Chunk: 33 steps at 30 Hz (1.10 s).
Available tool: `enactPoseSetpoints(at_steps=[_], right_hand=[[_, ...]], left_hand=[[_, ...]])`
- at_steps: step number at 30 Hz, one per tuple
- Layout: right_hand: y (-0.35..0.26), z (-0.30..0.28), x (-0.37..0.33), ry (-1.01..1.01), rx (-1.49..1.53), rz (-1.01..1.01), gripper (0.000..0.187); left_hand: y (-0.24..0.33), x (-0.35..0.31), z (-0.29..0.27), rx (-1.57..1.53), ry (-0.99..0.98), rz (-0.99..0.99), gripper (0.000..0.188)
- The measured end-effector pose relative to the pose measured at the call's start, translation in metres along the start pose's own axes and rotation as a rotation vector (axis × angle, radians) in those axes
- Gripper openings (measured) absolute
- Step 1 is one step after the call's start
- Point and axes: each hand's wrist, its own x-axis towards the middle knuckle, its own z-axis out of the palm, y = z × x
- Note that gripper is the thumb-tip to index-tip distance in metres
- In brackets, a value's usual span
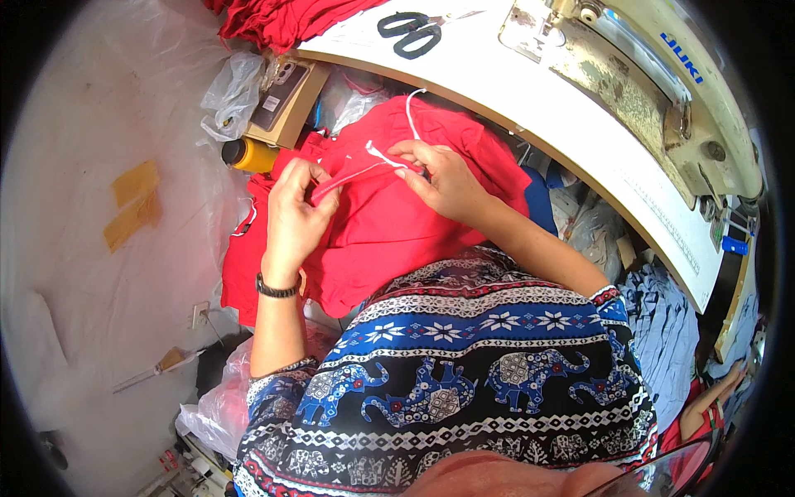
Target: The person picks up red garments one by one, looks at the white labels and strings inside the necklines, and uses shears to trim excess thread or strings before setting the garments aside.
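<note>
Clock directions taken from the wearer's seat, centre of view outward.

Item: elephant-print shirt, worn, at 6 o'clock.
Item: red garment, spread over the lap, centre to 12.
Item: left hand, at 10, black wristband below; fingertips pinched narrowly on a red fold.
Item: right hand, at 1; thumb and fingers closed on the red edge and a thin white cord.
Item: yellow bottle, black lid, at 10.
Item: cardboard box, at 11, clear plastic bag beside it.
Item: white sewing table, curving from 11 to 4 in this view; upon it, black-handled scissors at 12, red fabric pile at 11, and a worn cream sewing machine at 2.
Item: light-blue cloth, rumpled, at 4; beyond it, another person's arm.
Item: pale wall, at 9, bearing yellow tape.
</note>
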Motion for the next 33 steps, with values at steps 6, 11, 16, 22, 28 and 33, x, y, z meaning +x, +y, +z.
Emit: enactPoseSetpoints(at_steps=[6,11,16,22,28,33], right_hand=[[0.015,0.001,-0.014,-0.024,-0.14,-0.089,0.022],[0.023,0.011,-0.031,0.061,-0.154,-0.086,0.019],[0.006,0.007,-0.027,0.081,-0.283,-0.148,0.018],[0.003,0.004,-0.026,0.062,-0.226,-0.16,0.013],[-0.006,0.012,-0.025,0.129,0.201,0.092,0.01],[-0.003,0.013,-0.028,0.074,0.242,0.124,0.011]], left_hand=[[0.021,-0.025,0.013,-0.289,-0.469,-0.078,0.019],[0.002,-0.026,0.042,-0.155,-0.189,-0.119,0.023],[-0.008,-0.023,0.064,-0.327,-0.256,-0.221,0.019],[0.001,-0.018,0.059,-0.415,-0.192,-0.376,0.018],[0.008,-0.025,0.058,-0.361,-0.048,-0.049,0.022],[0.009,-0.032,0.073,-0.943,-0.01,-0.481,0.004]])
